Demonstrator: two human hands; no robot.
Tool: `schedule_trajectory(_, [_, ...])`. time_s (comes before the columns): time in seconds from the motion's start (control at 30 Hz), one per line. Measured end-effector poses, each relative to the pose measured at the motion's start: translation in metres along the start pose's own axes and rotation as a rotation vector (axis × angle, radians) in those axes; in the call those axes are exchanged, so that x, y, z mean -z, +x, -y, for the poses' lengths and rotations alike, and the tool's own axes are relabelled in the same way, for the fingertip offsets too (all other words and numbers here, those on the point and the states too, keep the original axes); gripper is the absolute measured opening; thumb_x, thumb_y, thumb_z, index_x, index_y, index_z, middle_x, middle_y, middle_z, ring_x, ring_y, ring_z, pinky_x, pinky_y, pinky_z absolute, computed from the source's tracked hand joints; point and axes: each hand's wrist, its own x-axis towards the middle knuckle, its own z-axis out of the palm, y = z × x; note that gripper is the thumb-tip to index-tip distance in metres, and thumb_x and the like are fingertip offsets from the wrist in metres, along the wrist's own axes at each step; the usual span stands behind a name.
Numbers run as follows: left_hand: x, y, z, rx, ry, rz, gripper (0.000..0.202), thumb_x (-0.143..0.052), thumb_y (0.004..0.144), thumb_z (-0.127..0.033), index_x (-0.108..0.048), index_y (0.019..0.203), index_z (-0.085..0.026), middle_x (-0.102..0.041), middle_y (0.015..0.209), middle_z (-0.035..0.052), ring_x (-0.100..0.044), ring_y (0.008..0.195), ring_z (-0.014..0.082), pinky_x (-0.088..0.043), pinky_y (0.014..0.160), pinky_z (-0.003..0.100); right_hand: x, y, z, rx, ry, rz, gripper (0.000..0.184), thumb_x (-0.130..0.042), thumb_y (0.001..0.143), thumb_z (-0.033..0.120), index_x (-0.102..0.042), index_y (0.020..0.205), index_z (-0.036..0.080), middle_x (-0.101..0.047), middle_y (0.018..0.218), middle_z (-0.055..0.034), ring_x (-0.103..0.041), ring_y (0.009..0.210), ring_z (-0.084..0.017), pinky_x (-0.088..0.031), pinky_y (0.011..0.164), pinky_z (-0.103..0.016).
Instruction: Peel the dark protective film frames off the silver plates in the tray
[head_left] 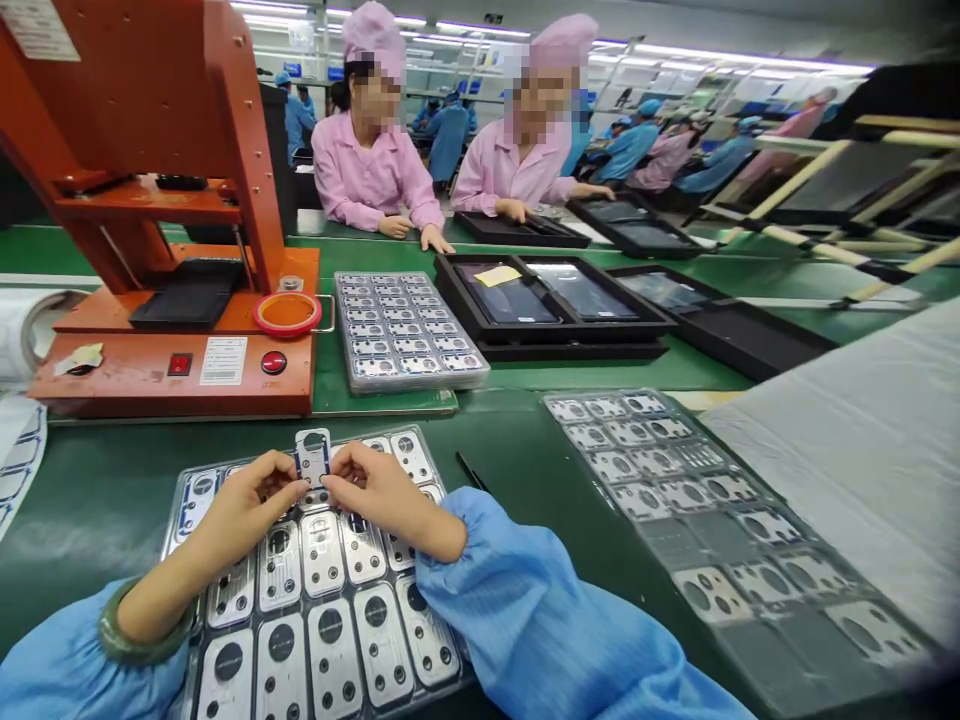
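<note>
A long green workbench (517, 430) spans the frame, carrying a tall orange metal press (142, 207) at the upper left. At the right of the frame, a wide clear plastic tray (675, 540) with silver plates in some of its pockets lies aslant on the bench. In the lower middle, a second clear plastic tray (304, 603) bears rows of rounded silver metal plates, each with a large round dark spot and smaller holes. Above centre, a black rectangular tray (570, 335) holds two dark-screened panels, and to its left stands a stack of clear trays (420, 382) filled with silver plates. Over the far part of the lower-middle tray, left of centre, the left hand (259, 500) and right hand (382, 490) are close together, each pinching one side of a small silver plate with blue edging (313, 455), held tilted up between them. Just right of that tray lies a thin black stick (471, 472).
</note>
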Motion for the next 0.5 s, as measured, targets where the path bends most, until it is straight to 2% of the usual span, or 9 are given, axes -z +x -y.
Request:
schedule_trajectory(0.17, [-0.005, -0.001, -0.003, 0.022, -0.153, -0.035, 0.02, -0.059, 0.082, -0.036, -0.05, 0.083, -0.019, -0.058, 0.07, -0.0029, -0.062, 0.068, 0.0126, -0.049, 0.067, 0.026, -0.004, -0.001, -0.003, 0.053, 0.066, -0.077, 0.012, -0.057, 0.083, 0.03, -0.054, 0.081, 0.019, -0.061, 0.071, 0.0019, -0.061, 0.066, -0.012, -0.05, 0.063, -0.025])
schedule_trajectory(0.37, [-0.006, -0.002, 0.001, -0.046, -0.233, -0.087, 0.018, -0.061, 0.083, -0.031, -0.048, 0.085, -0.019, -0.057, 0.078, -0.0027, -0.065, 0.072, 0.012, -0.051, 0.07, 0.026, -0.01, 0.001, -0.007, 0.083, 0.109, -0.152, 0.014, -0.058, 0.083, 0.033, -0.055, 0.083, 0.02, -0.062, 0.075, -0.0002, -0.061, 0.068, -0.013, -0.05, 0.063, -0.026])
schedule_trajectory(0.5, [-0.007, -0.004, 0.005, -0.164, -0.254, -0.117, 0.021, -0.058, 0.087, -0.025, -0.045, 0.103, -0.021, -0.057, 0.08, -0.0033, -0.065, 0.074, 0.0101, -0.05, 0.071, 0.024, -0.011, -0.001, -0.008, 0.117, 0.09, -0.176, 0.013, -0.058, 0.084, 0.033, -0.056, 0.083, 0.021, -0.063, 0.075, -0.0014, -0.062, 0.068, -0.014, -0.05, 0.061, -0.026])
